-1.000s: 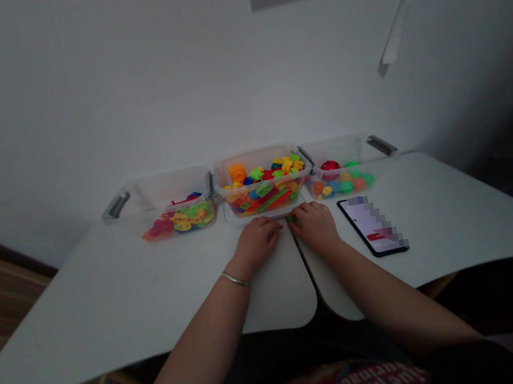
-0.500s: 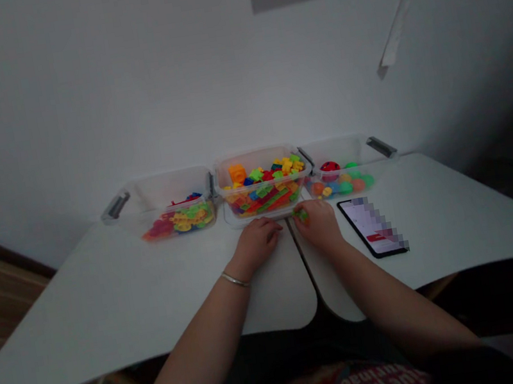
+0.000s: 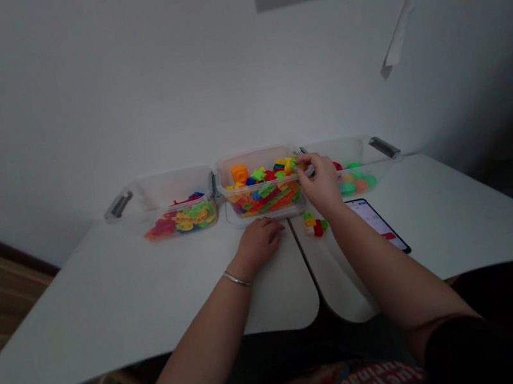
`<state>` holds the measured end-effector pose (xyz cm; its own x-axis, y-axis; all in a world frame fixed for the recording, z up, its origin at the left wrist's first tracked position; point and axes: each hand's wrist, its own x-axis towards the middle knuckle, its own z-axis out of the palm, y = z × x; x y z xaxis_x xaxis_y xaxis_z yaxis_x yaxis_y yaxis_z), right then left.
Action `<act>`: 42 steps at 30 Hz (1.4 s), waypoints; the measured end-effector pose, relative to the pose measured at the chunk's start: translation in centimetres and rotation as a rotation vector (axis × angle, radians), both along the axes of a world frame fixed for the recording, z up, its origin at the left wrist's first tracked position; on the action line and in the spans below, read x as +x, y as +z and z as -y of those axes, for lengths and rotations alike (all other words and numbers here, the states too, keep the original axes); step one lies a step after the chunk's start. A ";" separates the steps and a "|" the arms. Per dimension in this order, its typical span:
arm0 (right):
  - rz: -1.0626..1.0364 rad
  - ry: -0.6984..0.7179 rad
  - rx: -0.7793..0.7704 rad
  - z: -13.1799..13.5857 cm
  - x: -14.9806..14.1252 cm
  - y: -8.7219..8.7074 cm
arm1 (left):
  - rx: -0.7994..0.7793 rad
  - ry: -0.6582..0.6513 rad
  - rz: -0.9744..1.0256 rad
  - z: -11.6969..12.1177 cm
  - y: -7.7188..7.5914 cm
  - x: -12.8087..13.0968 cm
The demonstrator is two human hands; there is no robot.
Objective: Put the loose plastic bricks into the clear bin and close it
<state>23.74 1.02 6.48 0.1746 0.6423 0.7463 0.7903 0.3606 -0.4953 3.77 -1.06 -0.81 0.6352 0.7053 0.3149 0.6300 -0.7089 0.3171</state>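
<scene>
Our right grip [image 3: 320, 180] is up high, curled over the right corner of the middle bin, with the fingers bent in and pointing left. We cannot tell if it has hold of a block or only the bin's edge, because the fingers hide that spot. Our left grip [image 3: 259, 245] lies low on the tabletop with its fingers loose, and we see nothing in it.

The white tabletop [image 3: 107, 293] has a dark seam running up its middle. Three clear bins stand in a row along the far edge. The middle bin [image 3: 256, 161] is full of bright building blocks [image 3: 264, 194] and sits on a clear lid [image 3: 241, 219]. The left bin [image 3: 163, 190] holds colored plastic shapes [image 3: 183, 220], and the right bin [image 3: 332, 149] holds round balls [image 3: 347, 188]. A phone [image 3: 381, 224] lies past our right arm, partly behind it.

A small clump of blocks [image 3: 315, 226], yellow, red and green, sits on the tabletop just right of the seam. It has no clear long side. It lies right under our right grip, which is nearer to it than our left grip.
</scene>
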 end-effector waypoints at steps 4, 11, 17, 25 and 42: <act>0.152 -0.023 -0.140 0.0 -0.8 -0.3 | 0.001 -0.001 0.008 0.0 -0.1 0.0; 0.308 0.060 -0.089 0.6 -0.7 -1.8 | 0.004 -0.017 0.013 0.0 0.0 0.0; 0.274 0.171 -0.047 0.6 0.2 -1.7 | 0.002 -0.009 0.018 -0.1 -0.3 0.0; -0.015 0.014 0.000 3.8 1.5 -2.6 | -0.011 -0.001 0.012 0.1 0.0 0.0; 0.358 0.037 -0.471 6.6 2.7 -9.1 | -0.024 0.006 0.027 0.1 0.1 0.0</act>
<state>26.44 -5.55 -2.62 -0.0643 0.9196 0.3877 0.9291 0.1969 -0.3131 3.74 -1.21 -0.74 0.6224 0.7166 0.3148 0.6251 -0.6972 0.3511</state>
